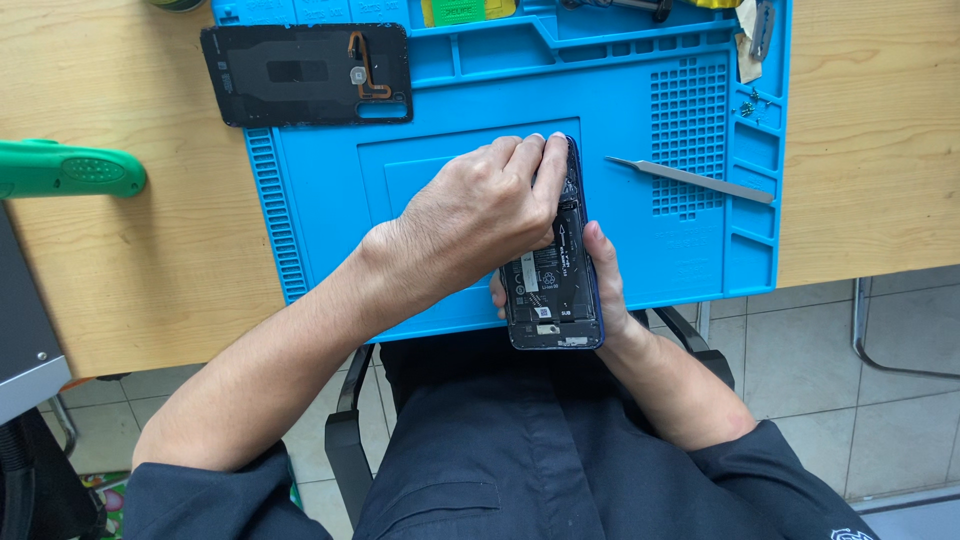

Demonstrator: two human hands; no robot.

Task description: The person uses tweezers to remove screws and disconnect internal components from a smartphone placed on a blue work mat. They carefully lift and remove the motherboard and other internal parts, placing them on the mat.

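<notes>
The right hand (603,275) cradles an opened phone (553,270) from beneath. The left hand (480,215) presses curled fingers on its top. Tweezers (690,179) lie just beyond, on the blue mat (320,190).

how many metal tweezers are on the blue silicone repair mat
2 that I can make out: slim silver metal tweezers lying right of the opened phone, and another pair in the top right tray. More may be hidden beyond the frame.

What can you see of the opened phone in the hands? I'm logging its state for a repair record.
The phone has a blue frame and its back cover off, showing a black battery and dark inner parts. It lies lengthwise away from the person, at the near edge of the blue mat. The right hand cradles it from below; the left hand covers its upper half, fingertips at the top.
</notes>
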